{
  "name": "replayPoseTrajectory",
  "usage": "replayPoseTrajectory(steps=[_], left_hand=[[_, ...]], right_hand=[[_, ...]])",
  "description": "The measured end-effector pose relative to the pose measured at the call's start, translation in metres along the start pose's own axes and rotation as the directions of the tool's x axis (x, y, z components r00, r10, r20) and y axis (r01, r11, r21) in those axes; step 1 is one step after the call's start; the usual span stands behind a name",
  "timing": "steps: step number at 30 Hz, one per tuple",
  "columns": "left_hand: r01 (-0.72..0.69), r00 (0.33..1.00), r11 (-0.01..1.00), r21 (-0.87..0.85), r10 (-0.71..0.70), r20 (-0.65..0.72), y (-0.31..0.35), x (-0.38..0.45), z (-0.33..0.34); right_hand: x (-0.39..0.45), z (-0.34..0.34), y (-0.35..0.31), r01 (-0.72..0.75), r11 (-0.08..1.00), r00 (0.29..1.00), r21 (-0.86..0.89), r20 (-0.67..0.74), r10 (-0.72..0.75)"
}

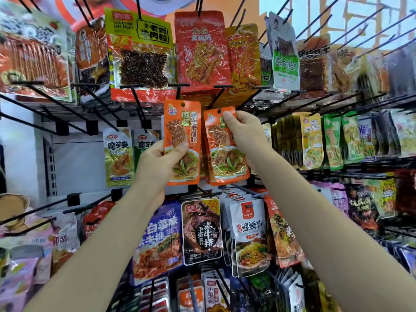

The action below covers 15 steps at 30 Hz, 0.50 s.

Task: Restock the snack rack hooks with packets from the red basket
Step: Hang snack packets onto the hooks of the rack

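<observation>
Packets: right hand [242, 129] pinches one [225, 145] onto the hook [215, 99]; slide it fully back while left hand [161, 163] grips the spare packet [183, 140].

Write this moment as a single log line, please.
step: hanging packets | left hand: holds spare orange packet | right hand: pinches second orange packet at hook | basket: unseen
</observation>
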State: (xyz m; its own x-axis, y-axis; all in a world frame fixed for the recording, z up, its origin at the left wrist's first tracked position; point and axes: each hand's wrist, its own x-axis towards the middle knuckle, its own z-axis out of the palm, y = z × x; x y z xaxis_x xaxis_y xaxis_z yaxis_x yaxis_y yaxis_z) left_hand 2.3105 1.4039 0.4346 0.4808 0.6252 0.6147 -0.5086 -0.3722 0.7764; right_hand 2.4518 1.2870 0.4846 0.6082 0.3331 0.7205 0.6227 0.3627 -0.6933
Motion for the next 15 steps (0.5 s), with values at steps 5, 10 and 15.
replayPoseTrajectory(steps=[5,10,15], left_hand=[[-0.003,1.000,1.000,-0.008,0.003,0.006,0.002,-0.002,0.002],[0.037,0.999,0.998,-0.060,-0.035,0.038,0.003,-0.001,0.005],[0.044,0.986,0.999,-0.020,-0.040,0.160,0.009,-0.002,0.022]], right_hand=[[0.006,0.003,0.012,0.011,0.993,0.997,-0.121,-0.070,-0.019],[-0.007,-0.006,0.006,0.242,0.937,0.920,-0.250,-0.249,-0.304],[-0.018,-0.003,-0.008,0.126,0.991,0.989,-0.047,0.087,-0.122]])
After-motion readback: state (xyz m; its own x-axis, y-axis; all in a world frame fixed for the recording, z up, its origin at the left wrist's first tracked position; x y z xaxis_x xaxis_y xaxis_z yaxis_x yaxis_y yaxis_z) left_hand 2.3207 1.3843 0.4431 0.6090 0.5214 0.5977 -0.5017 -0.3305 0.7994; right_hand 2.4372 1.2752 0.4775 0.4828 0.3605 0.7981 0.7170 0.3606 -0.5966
